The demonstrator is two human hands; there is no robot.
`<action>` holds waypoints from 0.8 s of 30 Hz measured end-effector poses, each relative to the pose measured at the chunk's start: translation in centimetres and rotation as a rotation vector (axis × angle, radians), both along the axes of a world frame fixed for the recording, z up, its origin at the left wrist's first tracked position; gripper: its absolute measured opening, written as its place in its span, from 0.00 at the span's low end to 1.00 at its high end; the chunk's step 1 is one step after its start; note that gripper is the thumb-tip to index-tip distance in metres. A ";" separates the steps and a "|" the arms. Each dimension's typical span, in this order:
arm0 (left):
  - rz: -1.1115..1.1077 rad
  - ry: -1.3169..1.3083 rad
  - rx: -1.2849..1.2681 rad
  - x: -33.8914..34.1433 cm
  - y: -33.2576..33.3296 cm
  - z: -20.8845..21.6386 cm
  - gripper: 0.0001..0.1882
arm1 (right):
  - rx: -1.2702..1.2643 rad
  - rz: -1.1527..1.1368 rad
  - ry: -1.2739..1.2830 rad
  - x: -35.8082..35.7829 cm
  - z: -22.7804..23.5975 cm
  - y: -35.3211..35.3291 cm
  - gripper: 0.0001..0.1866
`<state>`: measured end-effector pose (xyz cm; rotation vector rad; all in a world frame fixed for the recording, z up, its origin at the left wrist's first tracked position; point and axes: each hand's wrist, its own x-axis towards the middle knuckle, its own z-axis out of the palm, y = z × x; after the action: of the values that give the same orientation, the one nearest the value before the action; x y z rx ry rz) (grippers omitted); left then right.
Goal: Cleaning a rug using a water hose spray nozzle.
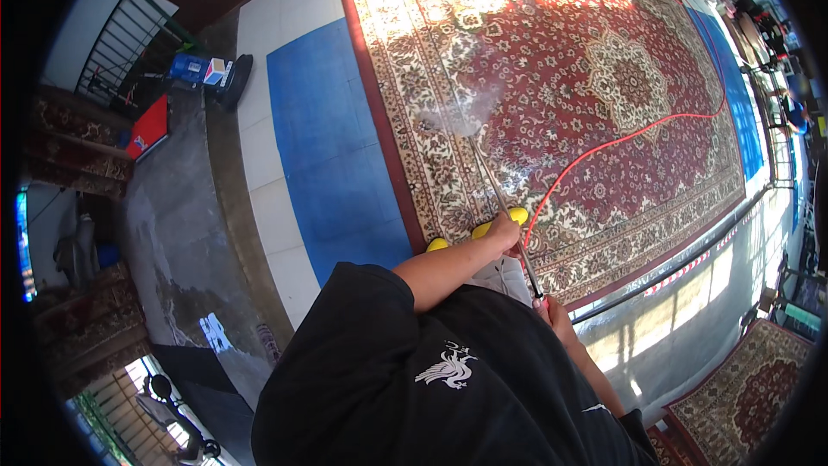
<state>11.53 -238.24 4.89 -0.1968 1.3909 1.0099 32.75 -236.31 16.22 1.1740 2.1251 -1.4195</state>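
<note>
A long thin spray lance [492,177] slants out over a red and cream patterned carpet [552,78]. My left hand [504,235] is closed around the lance partway along it. Closer to my body, my right hand [556,318] is wrapped around the handle end, where a bit of red shows. White mist [461,114] spreads over the carpet beyond the lance's tip. From near my hands a red hose [604,147] curves across the carpet to its right side. Yellow footwear [519,216] shows beneath my left hand.
Blue flooring [332,138] and pale tiles [263,155] border the carpet's left. Farther left are a blue container [188,67], a red flat object [149,127] and a green metal gate [125,43]. A dark pipe [664,280] runs along the near right; another carpet [737,380] lies lower right.
</note>
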 end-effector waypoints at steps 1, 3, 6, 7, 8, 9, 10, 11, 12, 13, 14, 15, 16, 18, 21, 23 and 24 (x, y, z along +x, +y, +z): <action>-0.088 -0.198 0.010 0.4 -1.7 -2.2 0.12 | -0.065 -0.019 0.015 0.3 0.3 -1.0 0.26; -0.048 -0.274 -0.028 2.2 -5.0 -3.1 0.13 | -0.232 -0.078 -0.114 -0.8 3.1 -2.5 0.26; 0.074 -0.345 -0.068 3.5 -8.7 -2.2 0.14 | -0.308 -0.100 -0.206 -2.6 6.6 -4.3 0.26; 0.167 -0.230 -0.044 3.3 -9.5 -2.4 0.14 | -0.337 -0.098 -0.229 -3.4 6.9 -4.7 0.25; 0.251 -0.124 -0.020 3.5 -10.2 -1.4 0.14 | -0.329 -0.091 -0.240 -3.2 6.8 -5.2 0.25; 0.319 -0.052 0.059 2.9 -10.7 -0.7 0.13 | -0.261 -0.034 -0.154 -2.9 6.0 -5.8 0.25; 0.352 0.045 0.134 2.2 -11.1 -0.4 0.12 | -0.197 0.030 -0.067 -2.5 5.2 -6.5 0.25; 0.364 0.134 0.162 2.1 -11.3 -0.4 0.12 | -0.095 0.131 -0.035 -1.4 3.9 -6.9 0.25; 0.376 0.224 0.191 2.3 -11.4 -0.5 0.13 | -0.091 0.151 -0.043 -0.5 3.2 -7.7 0.25; 0.328 0.235 0.134 2.9 -11.6 0.1 0.13 | -0.006 0.148 0.050 0.6 2.4 -8.5 0.26; 0.283 0.250 0.079 3.5 -11.8 0.7 0.14 | 0.078 0.148 0.149 1.7 1.6 -9.1 0.26; 0.254 0.189 0.033 4.4 -12.5 0.6 0.14 | -0.045 0.088 0.115 2.9 1.1 -9.8 0.27; 0.117 -0.088 0.088 4.9 -13.1 -1.2 0.14 | -0.053 0.120 0.125 3.9 0.8 -9.6 0.27; 0.184 -0.258 0.005 7.9 -14.5 -3.1 0.15 | -0.174 0.083 -0.069 3.7 3.7 -10.3 0.25; 0.389 -0.244 0.050 11.1 -16.4 -4.0 0.12 | -0.162 0.119 -0.213 2.8 6.8 -10.8 0.23; 0.434 -0.108 0.086 11.0 -17.3 -3.1 0.11 | -0.190 0.096 -0.135 3.9 6.3 -12.2 0.22; 0.469 0.024 0.124 10.8 -17.6 -2.7 0.11 | -0.214 0.066 -0.061 4.8 6.0 -12.8 0.21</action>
<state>22.35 -255.82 2.18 -0.4330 1.3258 1.4848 37.51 -249.10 22.18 1.0432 1.8988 -1.5174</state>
